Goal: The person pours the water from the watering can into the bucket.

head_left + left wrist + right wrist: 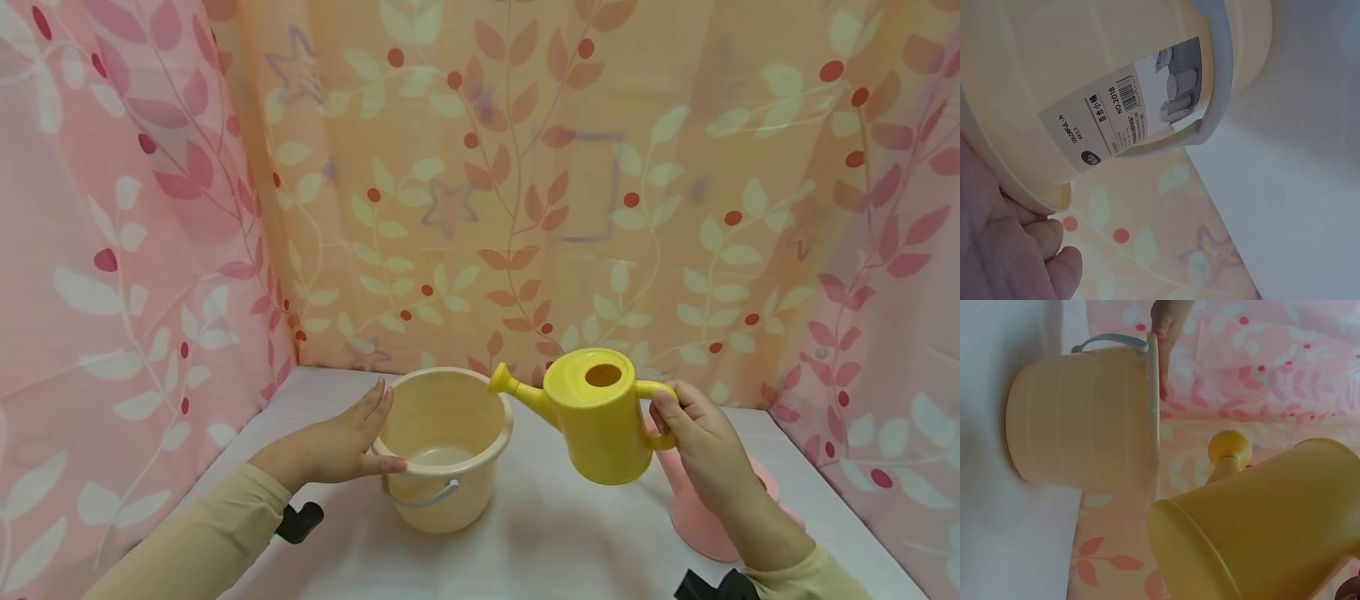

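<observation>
In the head view, a cream plastic bucket, round with a wide top (pixel 448 507), stands upright on a white table (pixel 570 542). The left hand (pixel 341 442) has its fingers wide and fairly straight, touching the bucket's rim, with the thumb at the front. The right hand (pixel 701 442) has its fingers curled around the loop handle of a yellow plastic watering can (pixel 606 442), holding it up off the table. The can's spout points at the bucket. A pink thing with a round bottom (pixel 705 525) sits behind the right hand, partly hidden. Leafy cloth (pixel 517 167) hangs all around.

In the left wrist view, the bucket has a paper label (pixel 1129 103) that says NO.2018, and a grey carrying handle (pixel 1219 75). The left hand's fingers touch the rim.

In the right wrist view, the can's spout is above the rim, not touching it. Just a bit of the right hand shows.
</observation>
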Motion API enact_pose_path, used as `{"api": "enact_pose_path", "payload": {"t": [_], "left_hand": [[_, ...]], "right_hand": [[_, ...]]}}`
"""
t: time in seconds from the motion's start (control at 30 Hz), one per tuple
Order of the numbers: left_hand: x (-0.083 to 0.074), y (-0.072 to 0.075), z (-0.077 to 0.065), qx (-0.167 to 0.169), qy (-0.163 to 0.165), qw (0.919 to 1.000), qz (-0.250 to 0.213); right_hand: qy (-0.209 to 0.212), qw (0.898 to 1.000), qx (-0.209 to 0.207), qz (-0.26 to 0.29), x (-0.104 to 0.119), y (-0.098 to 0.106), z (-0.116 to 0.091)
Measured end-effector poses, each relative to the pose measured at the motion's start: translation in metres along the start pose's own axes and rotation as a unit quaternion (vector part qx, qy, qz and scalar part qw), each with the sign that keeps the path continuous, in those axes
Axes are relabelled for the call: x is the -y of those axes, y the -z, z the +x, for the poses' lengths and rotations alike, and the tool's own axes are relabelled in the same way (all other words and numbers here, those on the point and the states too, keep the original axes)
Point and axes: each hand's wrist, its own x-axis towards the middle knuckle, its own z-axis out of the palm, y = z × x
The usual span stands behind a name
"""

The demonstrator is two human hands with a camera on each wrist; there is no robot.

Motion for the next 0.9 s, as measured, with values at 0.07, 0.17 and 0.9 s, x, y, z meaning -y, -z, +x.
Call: {"api": "enact_pose_path", "payload": {"t": [0.07,0.17,0.9], "left_hand": [[0.0,0.0,0.0,0.0,0.0,1.0,0.0],[0.0,0.001,0.0,0.0,-0.001,1.0,0.001],[-0.002,0.001,0.0,-0.001,0.003,1.0,-0.001]], "right_hand": [[-0.004,1.0,0.004,-0.013,0.003,-0.001,0.002],[-0.014,0.999,0.006,-0.047,0.009,-0.002,0.006],[-0.033,0.989,0.059,-0.128,0.032,-0.005,0.033]]}}
